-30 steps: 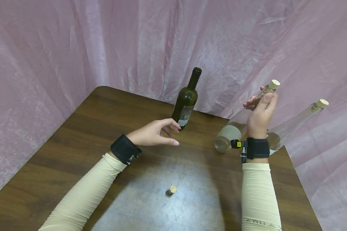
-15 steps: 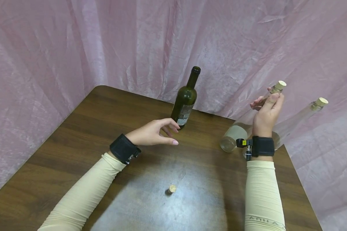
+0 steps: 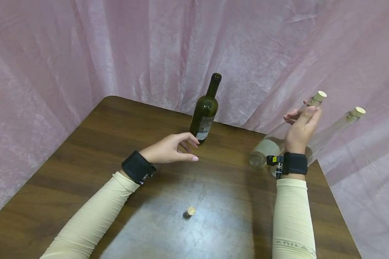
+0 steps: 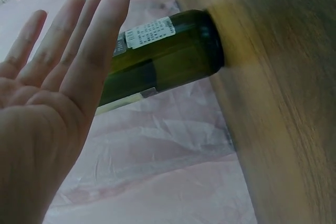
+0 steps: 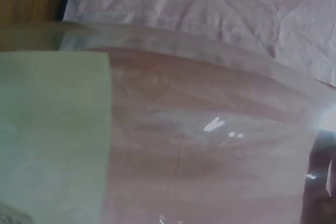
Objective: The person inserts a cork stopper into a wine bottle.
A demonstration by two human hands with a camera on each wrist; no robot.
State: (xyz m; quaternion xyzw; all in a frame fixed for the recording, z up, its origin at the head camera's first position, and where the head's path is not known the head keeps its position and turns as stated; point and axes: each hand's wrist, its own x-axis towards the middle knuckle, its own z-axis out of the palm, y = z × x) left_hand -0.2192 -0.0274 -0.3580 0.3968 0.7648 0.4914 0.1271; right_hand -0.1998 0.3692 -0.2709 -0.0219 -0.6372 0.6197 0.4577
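Observation:
My right hand (image 3: 299, 131) grips the neck of a clear glass bottle (image 3: 267, 146) topped with a cork (image 3: 320, 95). In the right wrist view the bottle's clear body (image 5: 178, 150) and pale label (image 5: 52, 129) fill most of the picture. On the table's far side stands an uncorked green wine bottle (image 3: 205, 108). My left hand (image 3: 170, 148) hovers near its base, fingers relaxed and holding nothing. The left wrist view shows the palm (image 4: 37, 119) with fingers extended in front of the green bottle (image 4: 173, 51). A loose cork (image 3: 190, 211) stands upright on the table.
A second corked clear bottle (image 3: 332, 131) stands at the right, partly behind my right wrist. The brown wooden table (image 3: 133, 122) ends at the back against a pink curtain (image 3: 149, 46). Its right edge runs just beyond the clear bottles.
My right hand has moved right with the clear bottle, bringing it close beside the second clear bottle. My left hand has stayed almost still, and the loose cork and green bottle have not moved.

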